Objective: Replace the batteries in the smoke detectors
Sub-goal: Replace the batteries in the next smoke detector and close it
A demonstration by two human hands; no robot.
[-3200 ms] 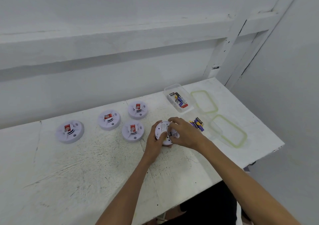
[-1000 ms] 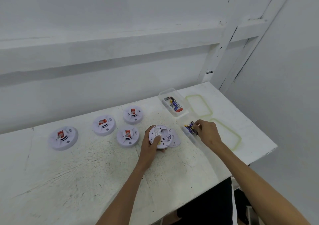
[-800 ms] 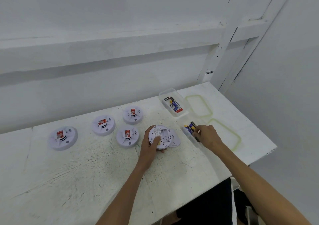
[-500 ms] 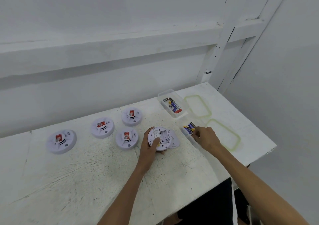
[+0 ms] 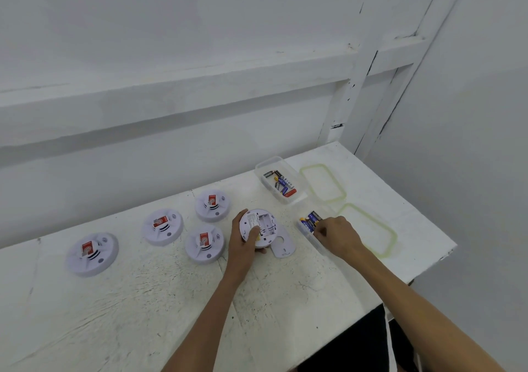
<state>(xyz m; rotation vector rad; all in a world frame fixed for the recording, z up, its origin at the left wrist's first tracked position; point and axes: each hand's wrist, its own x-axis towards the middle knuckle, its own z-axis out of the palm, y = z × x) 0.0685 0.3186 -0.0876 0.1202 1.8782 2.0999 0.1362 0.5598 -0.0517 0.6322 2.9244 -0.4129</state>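
The left hand (image 5: 243, 246) grips the opened detector (image 5: 258, 227). The batteries (image 5: 310, 220) lie at its 3 o'clock, long axis toward 1 o'clock; the nearer right hand (image 5: 335, 234) curls over them, a pinch I cannot tell.

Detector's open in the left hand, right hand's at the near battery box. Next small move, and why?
Probably pinch one of the batteries in the near box and lift it toward the open detector. The right hand has its fingertips at them, though a grip isn't clear. The left hand holds the detector back-up, and its bay appears to hold no cells.
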